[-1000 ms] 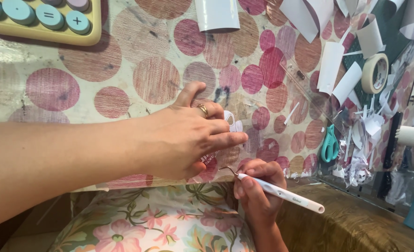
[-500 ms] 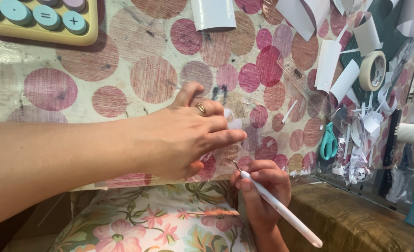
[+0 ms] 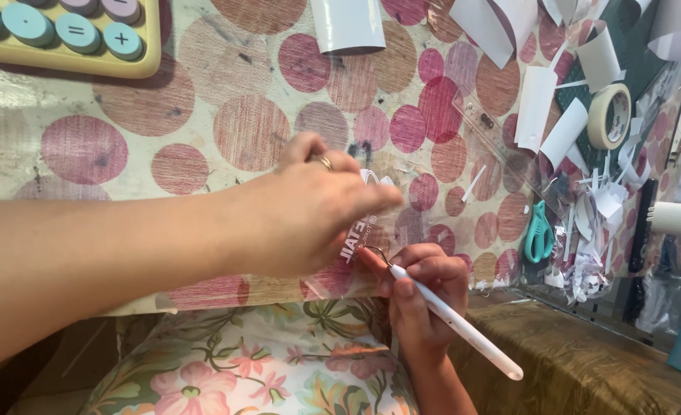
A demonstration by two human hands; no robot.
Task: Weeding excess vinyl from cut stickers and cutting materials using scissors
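Head view: we are weeding; left hand (image 3: 309, 207) is pinning clear film (image 3: 356, 246), right hand (image 3: 425, 300) gripping hook tool (image 3: 455, 323); next needs careful lifting.

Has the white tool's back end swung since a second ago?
Yes. The white tool in the right hand has swung its back end down toward the brown table edge; its hook remains at the clear sheet.

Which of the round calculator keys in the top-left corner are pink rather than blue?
The two round pink keys along the top edge, partly cut off; the keys below, such as the blue plus key, are blue.
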